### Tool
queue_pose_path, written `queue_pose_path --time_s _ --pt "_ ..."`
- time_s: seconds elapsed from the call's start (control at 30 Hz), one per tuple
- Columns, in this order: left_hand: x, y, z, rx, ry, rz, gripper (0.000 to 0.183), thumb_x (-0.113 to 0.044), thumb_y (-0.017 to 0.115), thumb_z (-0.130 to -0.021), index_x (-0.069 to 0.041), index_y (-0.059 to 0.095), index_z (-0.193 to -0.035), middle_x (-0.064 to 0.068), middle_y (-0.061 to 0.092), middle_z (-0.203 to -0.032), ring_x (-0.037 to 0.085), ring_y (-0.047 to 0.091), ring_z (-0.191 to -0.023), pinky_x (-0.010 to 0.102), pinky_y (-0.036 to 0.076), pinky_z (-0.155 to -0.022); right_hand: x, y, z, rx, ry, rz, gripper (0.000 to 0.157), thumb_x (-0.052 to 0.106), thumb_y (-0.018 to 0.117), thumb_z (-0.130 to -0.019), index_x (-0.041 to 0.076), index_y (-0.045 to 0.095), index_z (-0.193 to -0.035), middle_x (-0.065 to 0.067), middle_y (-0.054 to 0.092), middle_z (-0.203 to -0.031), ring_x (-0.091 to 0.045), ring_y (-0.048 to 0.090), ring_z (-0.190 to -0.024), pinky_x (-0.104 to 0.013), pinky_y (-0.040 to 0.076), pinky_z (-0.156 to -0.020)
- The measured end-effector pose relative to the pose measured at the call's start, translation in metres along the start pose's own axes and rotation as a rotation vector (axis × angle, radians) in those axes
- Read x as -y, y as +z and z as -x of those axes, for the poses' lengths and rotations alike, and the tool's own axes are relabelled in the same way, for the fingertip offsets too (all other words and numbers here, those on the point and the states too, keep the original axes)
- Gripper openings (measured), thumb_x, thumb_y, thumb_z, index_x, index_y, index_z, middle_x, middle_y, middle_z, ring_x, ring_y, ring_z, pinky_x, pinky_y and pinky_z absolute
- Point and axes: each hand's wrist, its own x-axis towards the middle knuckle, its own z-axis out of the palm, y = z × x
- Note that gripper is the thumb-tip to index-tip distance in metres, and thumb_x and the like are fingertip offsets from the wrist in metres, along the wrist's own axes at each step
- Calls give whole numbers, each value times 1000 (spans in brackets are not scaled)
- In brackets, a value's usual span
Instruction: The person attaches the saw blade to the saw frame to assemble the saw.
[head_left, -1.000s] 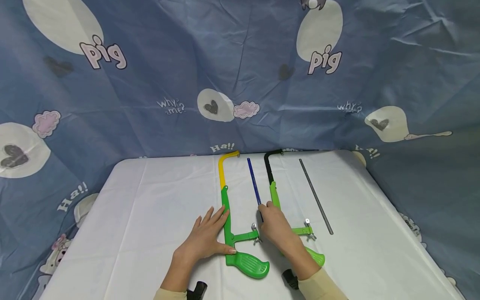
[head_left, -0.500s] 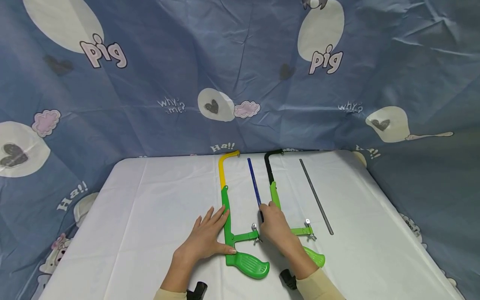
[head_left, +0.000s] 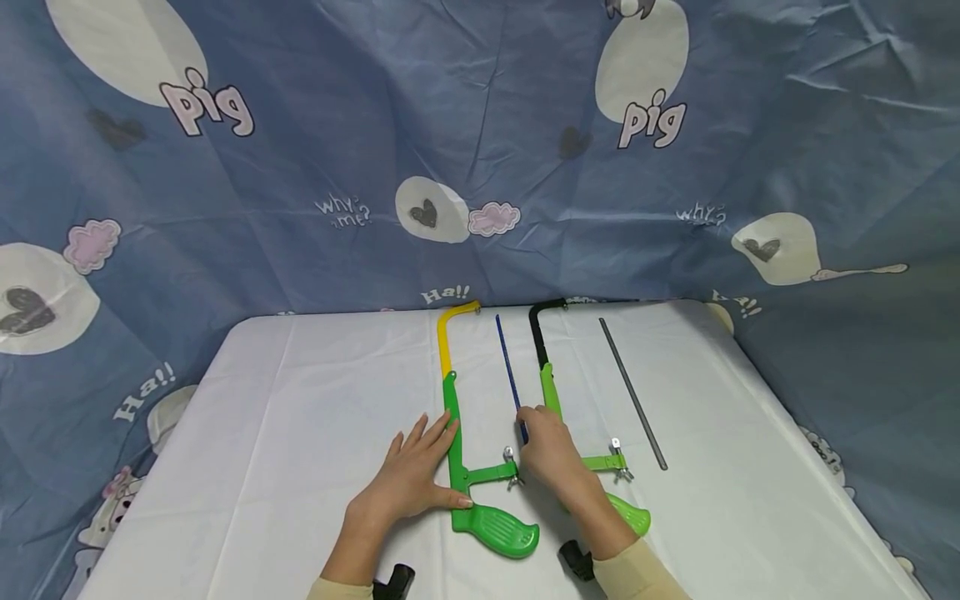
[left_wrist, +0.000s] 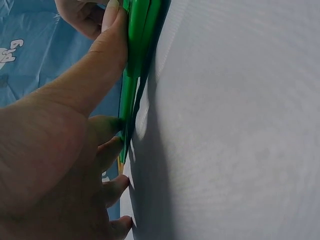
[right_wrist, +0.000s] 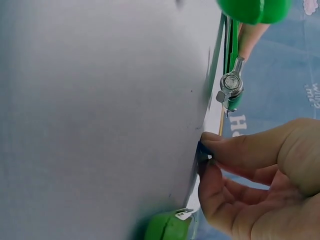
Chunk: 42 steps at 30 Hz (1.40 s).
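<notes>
Left hand (head_left: 408,479) spread against green saw frame (head_left: 456,454); right hand (head_left: 553,454) pinches blue blade (head_left: 508,367), extending ahead of it, visibly slimmer than just before: likely tipped edgewise, lifting begun.

Sleeves (head_left: 641,573) you wore were pale yellow, plain. Beside each, a stubby black fitting (head_left: 576,560) showed, roughly cylindrical.
</notes>
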Motion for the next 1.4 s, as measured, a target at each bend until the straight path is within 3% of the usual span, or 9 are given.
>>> queue_pose_path --time_s 0.17,0.27,0.4,0.5,0.73,0.97,1.4 --pt "0 1 0 -3 -9 -1 117 -68 80 -64 -17 30 -158 2 22 -167 37 13 -155 68 14 -119 0 0 0 33 9 -23 46 -20 53 -68 -4 70 -108 -22 72 -104 -35 69 -97 -44 58 -79" --pt "1 1 0 -5 -7 2 117 -68 80 -65 -17 30 -158 1 22 -167 37 13 -155 68 14 -119 1 -2 0 49 50 -56 47 -19 54 -69 -2 71 -110 -19 73 -100 -27 67 -80 -36 54 -63" --pt "1 1 1 -7 0 6 117 -68 80 -65 -17 30 -158 2 22 -167 37 13 -155 68 13 -119 1 -3 -1 63 96 -148 49 -17 54 -71 0 71 -115 -10 67 -79 -16 51 -61 -26 40 -51" --pt "1 1 1 -7 3 12 117 -67 80 -65 -16 30 -157 3 23 -167 38 14 -155 69 13 -119 1 -3 -2 76 95 -225 48 -16 57 -75 -2 69 -119 -5 61 -73 -15 48 -59 -25 39 -51" --pt "1 0 2 -2 -1 21 116 -65 81 -66 -16 30 -157 3 22 -167 38 13 -155 69 12 -119 3 -4 -4 84 74 -348 40 -8 69 -83 -2 68 -122 -6 61 -80 -15 52 -68 -24 44 -56" --pt "1 1 2 -7 -1 23 116 -65 81 -66 -16 30 -158 2 22 -167 38 12 -155 69 11 -119 3 -5 -7 102 68 -462 41 -6 67 -86 -3 65 -127 -7 62 -85 -14 53 -72 -22 45 -55" --pt "2 -1 3 8 1 39 115 -65 80 -67 -17 29 -158 2 20 -167 38 11 -155 69 10 -119 6 0 -19 102 56 -461 39 -5 66 -87 -2 65 -126 -9 63 -84 -13 51 -70 -21 43 -56"
